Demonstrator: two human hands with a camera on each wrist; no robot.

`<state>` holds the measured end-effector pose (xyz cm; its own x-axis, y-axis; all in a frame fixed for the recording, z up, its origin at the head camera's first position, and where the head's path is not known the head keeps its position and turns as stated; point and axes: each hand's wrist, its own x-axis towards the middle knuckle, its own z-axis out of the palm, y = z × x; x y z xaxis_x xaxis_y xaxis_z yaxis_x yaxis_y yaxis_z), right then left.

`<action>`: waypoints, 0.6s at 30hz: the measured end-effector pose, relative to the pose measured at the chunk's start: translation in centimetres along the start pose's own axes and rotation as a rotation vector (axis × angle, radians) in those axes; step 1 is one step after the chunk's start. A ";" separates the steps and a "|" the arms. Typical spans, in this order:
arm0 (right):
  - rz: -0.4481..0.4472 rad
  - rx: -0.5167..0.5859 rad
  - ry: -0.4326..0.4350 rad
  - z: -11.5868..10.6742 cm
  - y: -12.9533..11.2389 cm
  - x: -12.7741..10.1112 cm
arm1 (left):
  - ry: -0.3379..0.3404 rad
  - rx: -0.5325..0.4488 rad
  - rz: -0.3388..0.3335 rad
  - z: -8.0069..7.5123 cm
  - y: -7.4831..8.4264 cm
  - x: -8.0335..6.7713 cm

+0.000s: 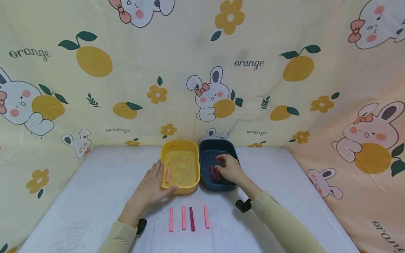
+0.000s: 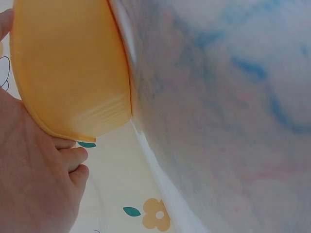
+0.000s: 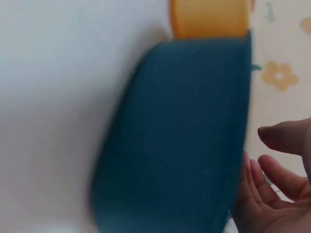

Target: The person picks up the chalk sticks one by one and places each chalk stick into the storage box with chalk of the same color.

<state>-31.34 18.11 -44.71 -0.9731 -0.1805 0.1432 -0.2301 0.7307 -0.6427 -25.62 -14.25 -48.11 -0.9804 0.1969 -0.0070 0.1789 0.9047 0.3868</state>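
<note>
My left hand (image 1: 152,187) rests along the left side and near corner of a yellow bin (image 1: 186,190), fingers straight; the left wrist view has this hand (image 2: 41,160) at the bin's rim. One light pink chalk-like stick (image 1: 168,175) lies in that bin. Over the dark blue bin (image 1: 218,187) is my right hand (image 1: 230,169), its thumb and fingers apart. The right wrist view shows this hand (image 3: 277,187) at the blue rim with nothing visible between thumb and fingers. Beneath it, dark red sticks (image 1: 212,173) lie in the blue bin, partly hidden.
In front of the bins, a row of sticks lies on the white tabletop (image 1: 104,182): light pink ones (image 1: 171,219) and one dark red stick (image 1: 192,219). The two bins stand side by side against a patterned cloth backdrop (image 1: 177,63). Black straps (image 1: 243,206) circle the wrists.
</note>
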 end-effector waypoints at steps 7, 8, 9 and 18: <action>-0.020 0.124 0.019 -0.6 -2.3 -2.6 | 0.003 0.000 -0.005 0.0 0.0 0.0; -0.024 0.132 0.021 -0.7 -2.6 -2.9 | 0.004 -0.001 -0.004 0.0 0.0 0.0; -0.027 0.139 0.023 -0.6 -2.7 -3.3 | 0.005 -0.001 -0.002 0.0 0.0 0.0; -0.092 0.155 0.020 0.4 -3.3 -7.0 | 0.001 -0.006 0.001 -0.1 0.0 -0.1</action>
<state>-23.82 16.72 -43.90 -0.9486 -0.2276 0.2201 -0.3147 0.6016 -0.7342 -25.50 -14.29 -48.02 -0.9803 0.1972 -0.0054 0.1793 0.9021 0.3925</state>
